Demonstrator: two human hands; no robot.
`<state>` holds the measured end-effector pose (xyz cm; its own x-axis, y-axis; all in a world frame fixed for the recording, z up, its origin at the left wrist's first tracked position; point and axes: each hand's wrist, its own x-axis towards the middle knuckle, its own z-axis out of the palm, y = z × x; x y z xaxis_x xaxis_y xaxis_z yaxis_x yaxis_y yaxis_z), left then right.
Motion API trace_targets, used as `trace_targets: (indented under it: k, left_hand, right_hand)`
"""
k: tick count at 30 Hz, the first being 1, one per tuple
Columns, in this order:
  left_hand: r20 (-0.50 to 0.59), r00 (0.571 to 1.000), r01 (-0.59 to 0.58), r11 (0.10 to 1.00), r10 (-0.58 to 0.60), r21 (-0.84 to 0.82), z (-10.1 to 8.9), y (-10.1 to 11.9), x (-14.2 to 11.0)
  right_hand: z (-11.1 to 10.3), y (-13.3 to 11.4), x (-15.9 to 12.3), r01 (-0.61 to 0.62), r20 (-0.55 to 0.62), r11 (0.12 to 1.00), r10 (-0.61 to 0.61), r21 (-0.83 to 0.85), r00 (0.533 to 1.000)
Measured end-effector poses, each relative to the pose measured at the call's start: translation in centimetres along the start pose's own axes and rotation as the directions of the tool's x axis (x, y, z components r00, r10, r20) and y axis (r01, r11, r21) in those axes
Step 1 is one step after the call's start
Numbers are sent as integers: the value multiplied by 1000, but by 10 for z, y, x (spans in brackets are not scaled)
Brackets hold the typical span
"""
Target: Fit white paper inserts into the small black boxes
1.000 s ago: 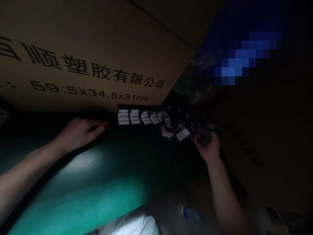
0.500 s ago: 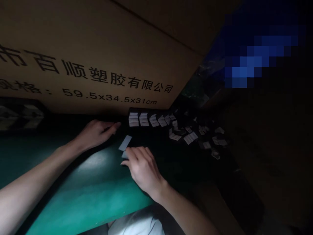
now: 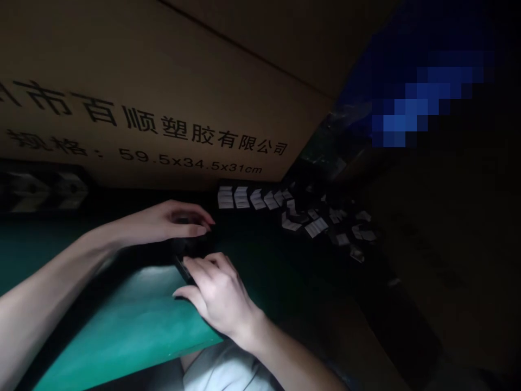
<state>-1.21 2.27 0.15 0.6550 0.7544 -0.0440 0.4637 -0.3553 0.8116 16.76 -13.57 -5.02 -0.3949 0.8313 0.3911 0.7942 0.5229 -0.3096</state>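
The left hand [image 3: 166,224] arches with its fingers bent, above a dark flat piece [image 3: 191,247] lying in shadow near the edge of a green worktop [image 3: 122,331]. The right hand [image 3: 220,293] curls over the same piece, fingers on its edge and thumb spread apart; whether it pinches, the dimness hides. Small white paper slips [image 3: 264,201] lie in a row and a loose scatter just beyond. A printed cardboard carton [image 3: 142,98] stands behind them.

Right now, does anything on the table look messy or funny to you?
Yes. The small white paper slips on the right lie scattered and crooked, while the slips to their left sit in neat rows.
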Motion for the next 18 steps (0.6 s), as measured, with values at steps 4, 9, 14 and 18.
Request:
trace_targets:
  k: [4,9,14,18]
  left_hand:
    - [-6,1000,-31,994,31,-108,-12,0,-3]
    - [-596,787,-87,985,159,149,-4,11,-12]
    - [-852,466,83,946,240,312,-12,10,-56]
    - [-849,524,432,837,70,336,-34,-22,-105]
  right_hand:
    - [-8,2,0,119,76,993,-120,25,990]
    - [3,3,20,153,144,981,-136,-116,980]
    - [32,3,67,146,155,988,-135,-59,979]
    - [50,-3,110,129,129,991,-124,-29,984]
